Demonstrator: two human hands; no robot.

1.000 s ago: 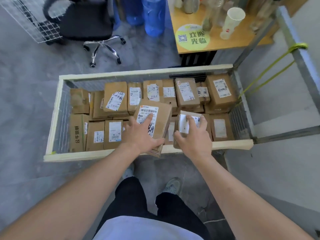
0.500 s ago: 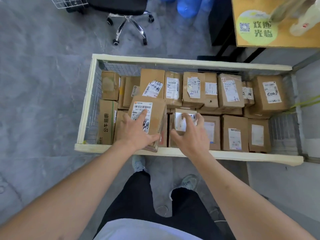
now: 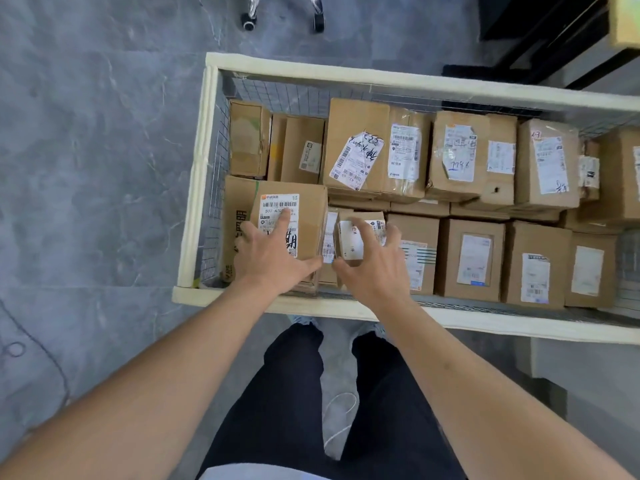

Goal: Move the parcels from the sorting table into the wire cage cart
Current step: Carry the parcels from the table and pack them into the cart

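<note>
The wire cage cart (image 3: 198, 202) with a pale padded rim holds several brown cardboard parcels in two rows. My left hand (image 3: 273, 258) rests with spread, straight fingers on top of a large labelled parcel (image 3: 308, 209), which lies flat in the cart's near-left corner. My right hand (image 3: 375, 268) arches over a small parcel (image 3: 349, 241) with a white label just to the right. Its thumb is at the near corner and its fingers curl over the far side. The two hands are almost touching.
Chair casters (image 3: 249, 24) stand on the grey floor beyond the cart. A dark desk base (image 3: 540, 36) is at the top right. My legs and shoes are close to the cart's near rim (image 3: 485, 323). Open floor lies to the left.
The large parcel was tilted up in my left hand and now lies flat in the cart. The small parcel has sunk lower among the others. My view has shifted to the left.
</note>
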